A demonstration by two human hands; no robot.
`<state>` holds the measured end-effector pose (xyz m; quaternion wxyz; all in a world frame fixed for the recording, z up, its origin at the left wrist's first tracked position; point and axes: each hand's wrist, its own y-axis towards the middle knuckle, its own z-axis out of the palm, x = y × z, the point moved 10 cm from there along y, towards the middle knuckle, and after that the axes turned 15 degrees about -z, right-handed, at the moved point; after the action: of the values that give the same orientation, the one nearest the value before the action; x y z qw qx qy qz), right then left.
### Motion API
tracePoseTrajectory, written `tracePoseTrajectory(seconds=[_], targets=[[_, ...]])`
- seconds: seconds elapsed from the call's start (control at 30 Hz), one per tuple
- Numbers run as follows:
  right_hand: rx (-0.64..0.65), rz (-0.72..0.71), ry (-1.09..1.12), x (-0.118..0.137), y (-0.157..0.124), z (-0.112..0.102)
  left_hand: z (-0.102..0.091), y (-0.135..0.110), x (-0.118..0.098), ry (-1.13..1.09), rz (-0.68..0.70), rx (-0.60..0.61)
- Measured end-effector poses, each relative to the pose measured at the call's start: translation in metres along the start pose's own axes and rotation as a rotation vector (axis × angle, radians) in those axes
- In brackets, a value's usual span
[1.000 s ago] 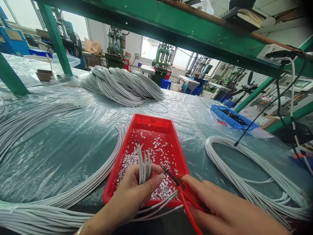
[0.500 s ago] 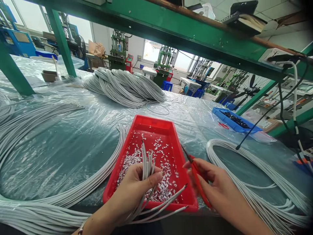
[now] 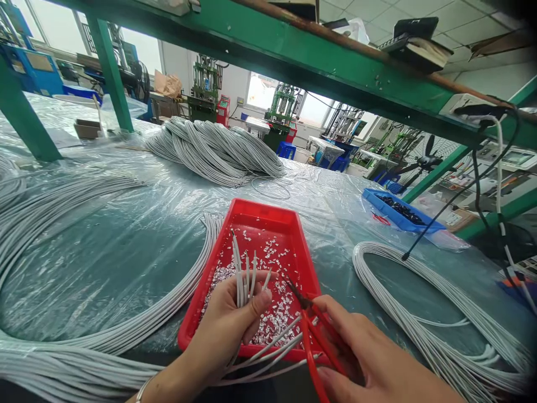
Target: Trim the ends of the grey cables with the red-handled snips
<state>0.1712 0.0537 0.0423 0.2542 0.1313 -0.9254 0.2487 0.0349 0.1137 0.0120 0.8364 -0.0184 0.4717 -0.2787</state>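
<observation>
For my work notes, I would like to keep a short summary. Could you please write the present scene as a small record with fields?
Left hand: grips a bundle of cable ends, pointing up
Right hand: holds red-handled pliers, dark tips over the tray
Red tray: beneath both hands, strewn with small silvery scraps
Beyond the tray: large heap of grey cable
Right side: pale cable coil; blue tray with small dark pieces
Scraps' material: cannot tell
</observation>
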Motion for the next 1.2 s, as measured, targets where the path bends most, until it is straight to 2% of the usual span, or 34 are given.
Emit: tracePoseTrajectory(seconds=[0.13,0.6,0.83,1.03,1.2], targets=[[0.008,-0.055,0.033,0.014,0.001,-0.003,0.002,-0.001,0.0,-0.026,0.052,0.043],[-0.115,-0.187,-0.085,0.028,-0.005,-0.01,0.002,-0.004,0.002,-0.02,0.011,-0.041],[-0.043,-0.173,-0.2,0.025,-0.007,-0.007,-0.004,-0.005,-0.005,0.103,0.106,-0.125],[0.073,-0.099,-0.172,0.011,-0.007,-0.001,-0.001,-0.001,-0.002,0.142,0.078,-0.046],[0.064,-0.21,-0.125,0.025,-0.005,-0.006,0.013,0.002,0.002,0.031,0.001,0.229]])
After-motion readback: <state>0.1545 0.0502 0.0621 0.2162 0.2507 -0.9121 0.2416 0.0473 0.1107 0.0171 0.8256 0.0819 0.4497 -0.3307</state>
